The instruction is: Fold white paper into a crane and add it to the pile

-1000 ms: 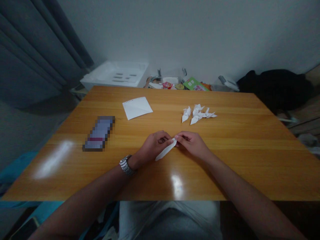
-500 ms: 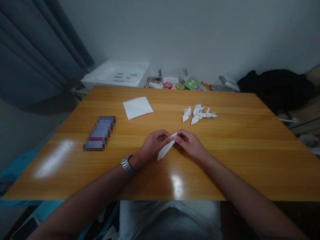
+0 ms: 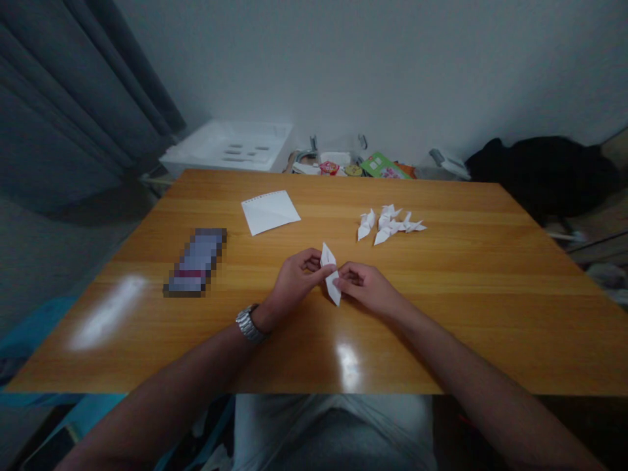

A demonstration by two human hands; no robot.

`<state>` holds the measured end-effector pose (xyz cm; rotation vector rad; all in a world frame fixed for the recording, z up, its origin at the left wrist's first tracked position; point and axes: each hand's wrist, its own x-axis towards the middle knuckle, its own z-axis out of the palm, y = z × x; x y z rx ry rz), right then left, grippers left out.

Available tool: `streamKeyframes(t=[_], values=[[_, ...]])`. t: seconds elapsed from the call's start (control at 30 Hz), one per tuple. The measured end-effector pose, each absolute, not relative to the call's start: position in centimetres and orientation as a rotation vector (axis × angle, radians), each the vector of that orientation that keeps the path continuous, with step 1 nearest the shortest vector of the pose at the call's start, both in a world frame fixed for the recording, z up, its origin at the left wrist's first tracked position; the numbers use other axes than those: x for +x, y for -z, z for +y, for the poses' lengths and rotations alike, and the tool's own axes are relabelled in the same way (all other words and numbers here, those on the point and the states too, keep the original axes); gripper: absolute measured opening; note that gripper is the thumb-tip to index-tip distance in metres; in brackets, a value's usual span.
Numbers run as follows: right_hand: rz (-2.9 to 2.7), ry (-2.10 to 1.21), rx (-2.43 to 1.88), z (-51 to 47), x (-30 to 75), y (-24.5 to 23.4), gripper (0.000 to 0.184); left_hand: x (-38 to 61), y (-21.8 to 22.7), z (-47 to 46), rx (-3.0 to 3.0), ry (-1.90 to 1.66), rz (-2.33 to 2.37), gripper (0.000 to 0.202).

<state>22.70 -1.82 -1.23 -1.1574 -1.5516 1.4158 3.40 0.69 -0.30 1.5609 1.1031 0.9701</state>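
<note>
A small folded white paper piece (image 3: 331, 280) stands nearly upright between my two hands above the wooden table (image 3: 441, 314). My left hand (image 3: 294, 281), with a metal watch on its wrist, pinches the paper's upper part. My right hand (image 3: 366, 289) pinches its lower part from the right. Both sets of fingers are closed on the paper. Beyond my hands lies a little cluster of folded white paper cranes (image 3: 389, 224). A flat white sheet (image 3: 269, 211) with a torn perforated edge lies at the back left.
A blurred-out dark rectangular object (image 3: 196, 261) lies on the table's left side. Behind the table are a white plastic crate (image 3: 228, 147), colourful packets (image 3: 353, 167) and a black bag (image 3: 540, 170). Grey curtains hang at the left.
The folded paper has turned from lying slanted low to the left to standing nearly upright between my fingers. My hands have shifted their pinch; nothing else on the table moved.
</note>
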Motion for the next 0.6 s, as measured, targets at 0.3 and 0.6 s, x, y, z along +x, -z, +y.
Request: streamKeyframes(t=[0.3,0.6], values=[[-1.481,-1.498,-1.141,-1.99,22.70,0.70,0.039,3.09,0.47,0.68,1.592,-0.906,1.119,0.029],[-1.426,-1.663,-1.151,-2.18,22.70,1.16,0.036,3.03,0.74,0.90,1.472,-0.925,0.999,0.034]])
